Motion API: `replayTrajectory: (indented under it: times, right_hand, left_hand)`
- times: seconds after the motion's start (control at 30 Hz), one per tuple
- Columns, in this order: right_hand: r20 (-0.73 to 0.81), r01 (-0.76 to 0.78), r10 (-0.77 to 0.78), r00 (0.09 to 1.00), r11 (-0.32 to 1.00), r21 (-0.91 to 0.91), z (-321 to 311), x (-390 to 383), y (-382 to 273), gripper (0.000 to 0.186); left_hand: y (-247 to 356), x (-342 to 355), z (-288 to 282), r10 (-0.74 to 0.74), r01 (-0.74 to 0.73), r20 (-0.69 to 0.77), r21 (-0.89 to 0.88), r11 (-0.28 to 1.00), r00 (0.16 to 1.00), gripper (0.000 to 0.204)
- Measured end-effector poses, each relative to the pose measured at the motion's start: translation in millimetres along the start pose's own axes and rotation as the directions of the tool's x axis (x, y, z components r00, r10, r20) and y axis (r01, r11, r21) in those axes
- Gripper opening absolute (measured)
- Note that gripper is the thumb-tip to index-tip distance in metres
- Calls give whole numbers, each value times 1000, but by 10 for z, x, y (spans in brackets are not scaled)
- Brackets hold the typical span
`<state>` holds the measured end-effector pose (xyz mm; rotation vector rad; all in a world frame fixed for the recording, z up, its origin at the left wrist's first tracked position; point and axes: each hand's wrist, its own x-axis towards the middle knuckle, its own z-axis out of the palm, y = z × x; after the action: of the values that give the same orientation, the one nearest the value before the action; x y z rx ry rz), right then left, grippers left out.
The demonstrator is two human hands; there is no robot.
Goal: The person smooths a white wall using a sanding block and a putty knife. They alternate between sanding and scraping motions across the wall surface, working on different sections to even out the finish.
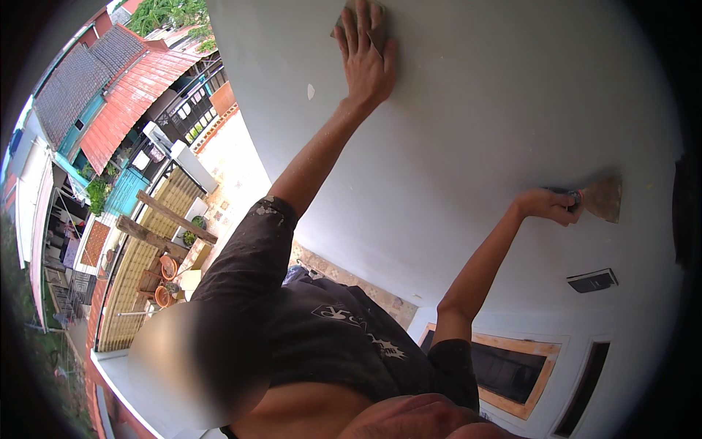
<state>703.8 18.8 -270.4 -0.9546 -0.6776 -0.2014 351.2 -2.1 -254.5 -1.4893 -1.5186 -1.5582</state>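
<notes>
My left hand [368, 69] is raised high against the pale grey wall [439, 110], its fingers stretched out over a grey-brown piece of sandpaper [377, 36]. The sheet lies between the palm and the wall, with its edges showing past the fingers. Farther right, my right hand [550, 206] is closed round the dark handle of a putty knife [604, 199]. Its wide, stained blade points right, close to the wall; whether the edge touches cannot be told. A small whitish patch [310, 92] marks the wall left of my left forearm.
A dark rectangular fixture [592, 281] is on the wall below the putty knife. Lower right, there is a wood-framed window [512, 369]. On the left, outside, are a tiled floor [232, 172], wooden posts [175, 218], terracotta pots [169, 268], a fence and red-roofed houses.
</notes>
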Motion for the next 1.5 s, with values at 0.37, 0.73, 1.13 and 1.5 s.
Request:
replayTrajectory:
  times: [0.37,0.73,1.13,1.5]
  right_hand:
    - [19,222,-221,975,973,-64,61,21,-84,34]
    - [144,564,-546,825,809,-166,547,83,-578,34]
    - [183,382,-369,911,924,-38,483,62,-613,33]
    - [78,303,-312,947,947,104,525,93,-493,26]
  left_hand:
    - [272,489,30,197,-197,-100,14,980,975,61]
    - [491,1099,-82,327,-331,-166,6,944,930,54]
    - [1020,1616,-42,391,-368,-256,136,920,884,52]
    - [1388,1990,-73,616,-587,-180,194,786,767,53]
